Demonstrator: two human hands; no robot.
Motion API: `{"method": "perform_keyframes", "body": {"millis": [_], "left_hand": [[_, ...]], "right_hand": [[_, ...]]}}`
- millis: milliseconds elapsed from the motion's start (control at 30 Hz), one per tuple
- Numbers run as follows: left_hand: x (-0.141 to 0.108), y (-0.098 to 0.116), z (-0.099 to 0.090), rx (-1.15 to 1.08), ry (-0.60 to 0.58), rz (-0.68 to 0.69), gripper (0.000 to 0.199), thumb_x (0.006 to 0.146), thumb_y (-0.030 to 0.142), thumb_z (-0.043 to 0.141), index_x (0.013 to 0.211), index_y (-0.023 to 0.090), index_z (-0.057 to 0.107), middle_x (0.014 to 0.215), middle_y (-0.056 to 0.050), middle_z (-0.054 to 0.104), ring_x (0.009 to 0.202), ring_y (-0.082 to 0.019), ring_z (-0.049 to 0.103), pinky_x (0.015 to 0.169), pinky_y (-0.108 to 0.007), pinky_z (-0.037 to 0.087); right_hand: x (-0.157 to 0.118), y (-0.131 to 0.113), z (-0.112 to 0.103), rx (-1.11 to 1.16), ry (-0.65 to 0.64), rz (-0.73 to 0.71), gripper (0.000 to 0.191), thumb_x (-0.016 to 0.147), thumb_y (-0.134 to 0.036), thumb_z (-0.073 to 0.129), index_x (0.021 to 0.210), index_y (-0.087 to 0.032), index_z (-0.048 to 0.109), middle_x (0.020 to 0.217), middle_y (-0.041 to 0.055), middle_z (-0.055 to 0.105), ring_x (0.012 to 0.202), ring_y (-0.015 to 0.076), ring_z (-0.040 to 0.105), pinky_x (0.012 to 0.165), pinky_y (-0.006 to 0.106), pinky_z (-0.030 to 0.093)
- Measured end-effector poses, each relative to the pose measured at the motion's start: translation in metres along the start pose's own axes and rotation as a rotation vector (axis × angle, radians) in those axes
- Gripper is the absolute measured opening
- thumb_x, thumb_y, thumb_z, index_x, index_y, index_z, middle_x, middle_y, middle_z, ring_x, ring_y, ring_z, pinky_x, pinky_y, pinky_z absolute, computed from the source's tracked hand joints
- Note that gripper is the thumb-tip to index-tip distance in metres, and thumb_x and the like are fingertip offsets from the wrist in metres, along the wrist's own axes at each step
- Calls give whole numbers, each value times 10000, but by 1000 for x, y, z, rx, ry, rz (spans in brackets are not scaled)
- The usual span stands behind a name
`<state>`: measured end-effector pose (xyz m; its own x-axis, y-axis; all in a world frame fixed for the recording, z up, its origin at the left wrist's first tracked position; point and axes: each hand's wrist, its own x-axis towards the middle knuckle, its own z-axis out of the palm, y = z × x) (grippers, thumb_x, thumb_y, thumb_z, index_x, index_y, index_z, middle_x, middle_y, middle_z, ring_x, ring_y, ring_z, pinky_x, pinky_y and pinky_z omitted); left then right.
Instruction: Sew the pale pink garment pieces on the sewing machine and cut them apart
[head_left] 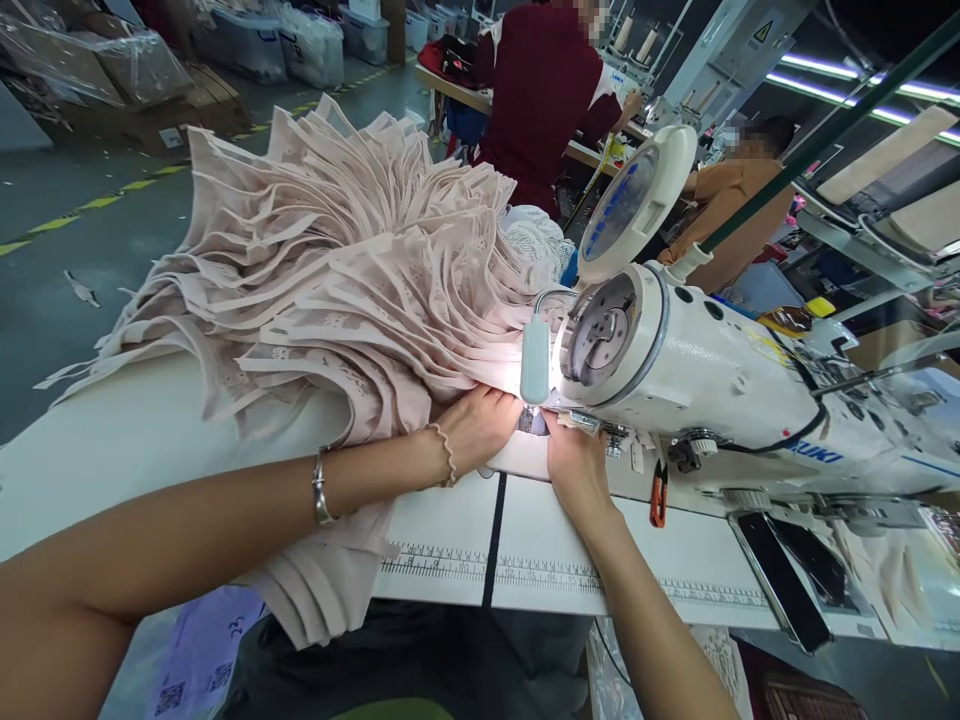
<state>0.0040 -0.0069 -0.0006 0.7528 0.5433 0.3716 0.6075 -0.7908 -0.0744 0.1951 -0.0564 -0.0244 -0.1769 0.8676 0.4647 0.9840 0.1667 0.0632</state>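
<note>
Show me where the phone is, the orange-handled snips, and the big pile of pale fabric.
Phone [781, 582]: head view, on the middle of its dark screen.
Orange-handled snips [658, 500]: head view, on the handle.
Pale fabric pile [360, 280]: head view, on its middle folds.

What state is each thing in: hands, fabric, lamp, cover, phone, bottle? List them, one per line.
Left hand: fingers curled, against the fabric; grip unclear
Right hand: under the machine head, fingertips partly hidden
Pale pink fabric: heaped in loose layers, partly hanging off the table
Lamp: lit
Round machine cover: swung open
Phone: screen dark
Bottle: capped
</note>
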Motion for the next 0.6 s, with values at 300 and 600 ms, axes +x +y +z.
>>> {"method": "perform_keyframes", "body": {"millis": [300,600], "left_hand": [[13,-19,8,-250,-103,-52,226,920,228,515,1122,135,557,1167,-111,658,1134,-255,591,977,-378,439],[13,-16,-2,-335,-152,-86,185,943,230,480,1084,144,565,1138,-118,637,1121,-274,576,951,-379,447]], "right_hand": [[-3,-2,-4,55,20,-184,419,770,62,341,897,-189,652,728,42,594,694,197,539,778,332,448],[-8,1,-1,56,-157,-27,599,797,32,358,1270,-210,634,1174,87,684,1099,251,568,981,404,440]]}}
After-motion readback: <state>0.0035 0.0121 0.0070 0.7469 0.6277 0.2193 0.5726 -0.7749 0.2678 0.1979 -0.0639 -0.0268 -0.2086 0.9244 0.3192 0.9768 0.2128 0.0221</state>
